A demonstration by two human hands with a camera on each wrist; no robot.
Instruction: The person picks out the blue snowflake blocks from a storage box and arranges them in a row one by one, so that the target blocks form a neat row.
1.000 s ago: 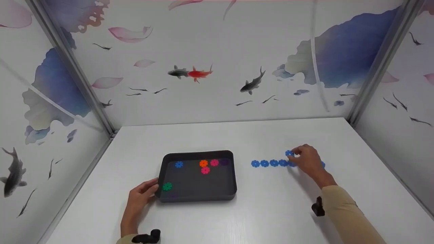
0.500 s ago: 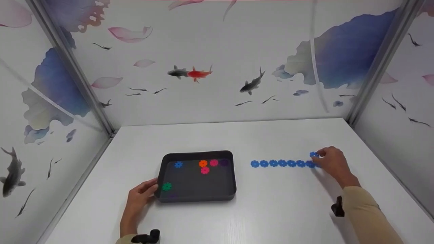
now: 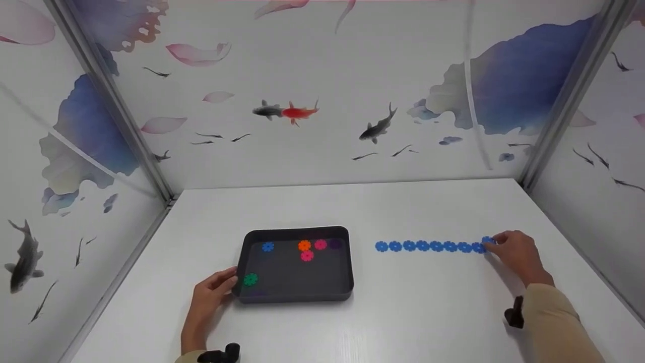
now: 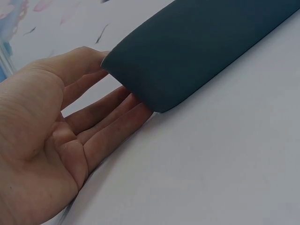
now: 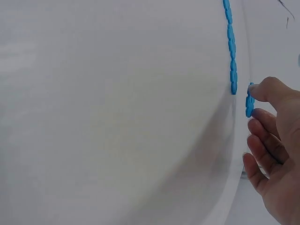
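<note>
My right hand (image 3: 519,254) pinches a blue snowflake disc (image 5: 250,101) between thumb and fingers, at the right end of a straight row of blue snowflake discs (image 3: 422,245) on the table. In the right wrist view a small gap shows between the held disc and the row's end disc (image 5: 233,85). At the left side of a dark, shallow tray (image 3: 297,297), my left hand (image 3: 209,292) touches the outer wall. In the left wrist view its thumb meets the rim, and its other fingers (image 4: 112,122) reach fairly straight to the tray's side, their tips hidden.
Inside the tray lie a blue disc (image 3: 268,246), a green disc (image 3: 250,279), an orange disc (image 3: 304,245), two pink discs (image 3: 307,256) and dark purple discs (image 3: 336,244). White walls with painted fish surround the white table (image 3: 393,322).
My right hand has moved right along the row with the blue snowflake disc and come down toward the row's right end. The left hand has stayed at the tray.
</note>
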